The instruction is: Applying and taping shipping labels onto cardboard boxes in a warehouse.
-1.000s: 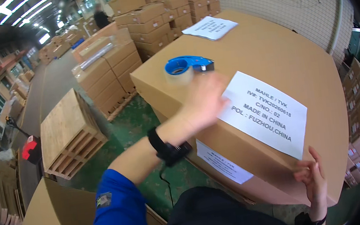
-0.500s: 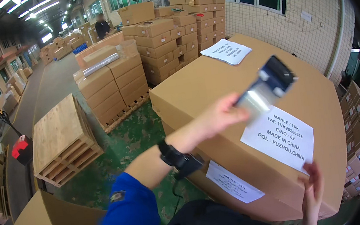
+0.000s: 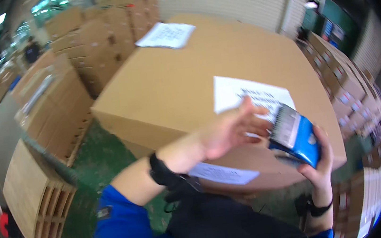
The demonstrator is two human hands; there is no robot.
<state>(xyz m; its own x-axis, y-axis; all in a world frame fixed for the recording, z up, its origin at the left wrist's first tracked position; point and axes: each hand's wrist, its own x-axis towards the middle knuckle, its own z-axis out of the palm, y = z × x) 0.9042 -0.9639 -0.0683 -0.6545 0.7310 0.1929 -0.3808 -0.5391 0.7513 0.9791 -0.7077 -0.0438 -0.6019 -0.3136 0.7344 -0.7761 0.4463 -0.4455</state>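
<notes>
A blue tape dispenser (image 3: 303, 137) with a toothed edge and a wide roll of clear tape is in my right hand (image 3: 320, 160), whose fingers wrap round its right side. My left hand (image 3: 232, 133) hovers to the left of it, its fingers apart and slightly bent, holding nothing. Both hands are above the near edge of a large brown carton (image 3: 194, 71). A printed white sheet (image 3: 226, 93) lies on the carton's top, partly covered by my left fingers and the dispenser. Another printed sheet (image 3: 226, 174) is on the carton's near side, partly behind my left forearm.
A pile of white sheets (image 3: 166, 35) rests at the carton's far left corner. Wooden pallets (image 3: 33, 195) stand at the left, with stacked cartons (image 3: 61, 94) beyond them. More carton stacks (image 3: 346, 90) line the right. A person (image 3: 31, 50) is far off at the left.
The tape dispenser has passed from my left hand to my right hand and come down nearer to me. The view has swung to the right.
</notes>
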